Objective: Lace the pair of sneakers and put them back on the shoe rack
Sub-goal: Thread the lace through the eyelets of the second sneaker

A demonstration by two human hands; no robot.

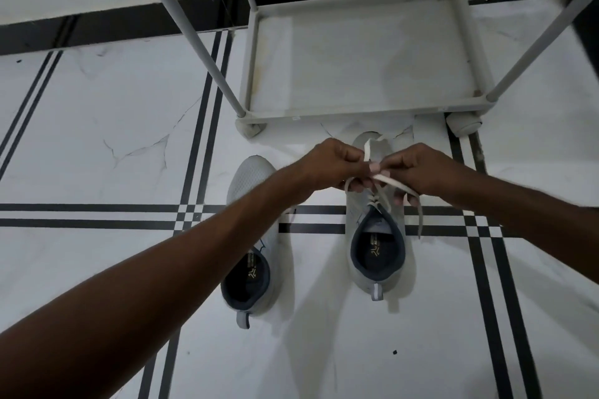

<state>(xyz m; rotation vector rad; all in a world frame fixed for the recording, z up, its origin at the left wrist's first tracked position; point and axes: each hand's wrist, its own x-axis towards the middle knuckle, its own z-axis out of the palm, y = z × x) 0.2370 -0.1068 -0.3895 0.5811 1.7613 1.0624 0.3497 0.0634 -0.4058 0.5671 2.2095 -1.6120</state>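
Two light grey sneakers with dark blue collars stand side by side on the floor, toes pointing at the rack. Over the right sneaker (pixel 377 256) my left hand (pixel 330 163) and my right hand (pixel 421 168) meet, each pinching a part of its white lace (pixel 393 184). One lace loop rises above the fingers and a loose end hangs down the shoe's right side. The left sneaker (pixel 251 236) lies partly under my left forearm, and its laces are hidden. The white shoe rack (pixel 356 113) stands just beyond the toes, its bottom shelf bare.
The floor is white marble tile with black stripe lines. The rack's grey poles (pixel 194 39) rise steeply toward me at left and right. A black skirting runs along the wall behind. A small dark speck (pixel 394 352) lies on the floor near me.
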